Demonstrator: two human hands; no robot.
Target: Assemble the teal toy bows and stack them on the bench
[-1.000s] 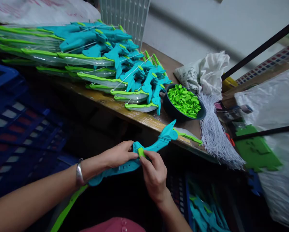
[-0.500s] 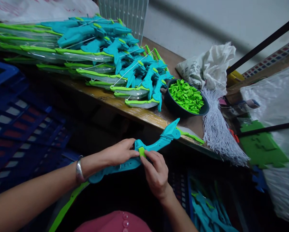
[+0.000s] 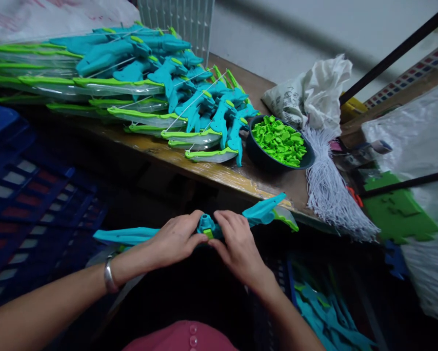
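A turquoise toy bow (image 3: 263, 210) with green limbs is held crosswise in front of me, below the table's edge. My left hand (image 3: 177, 236) wraps round its left side near the middle, thumb toward the centre. My right hand (image 3: 237, 243) grips the other side, fingers over the top and thumb beneath. Between my thumbs a small green plastic piece (image 3: 208, 234) sits in the bow's middle, below a round turquoise hole. Part of the bow's body is hidden under my hands.
On the table (image 3: 204, 170) lies a heap of toy bows (image 3: 160, 78) beside a dark bowl (image 3: 251, 146) of small green pieces. A bundle of white strings (image 3: 325, 190) hangs over the edge. Blue crates (image 3: 25, 219) stand left; another crate with turquoise parts (image 3: 332, 317) is lower right.
The bow has been turned so that its middle faces me more. My right hand has gone from pinching the green piece to gripping the bow's right side.
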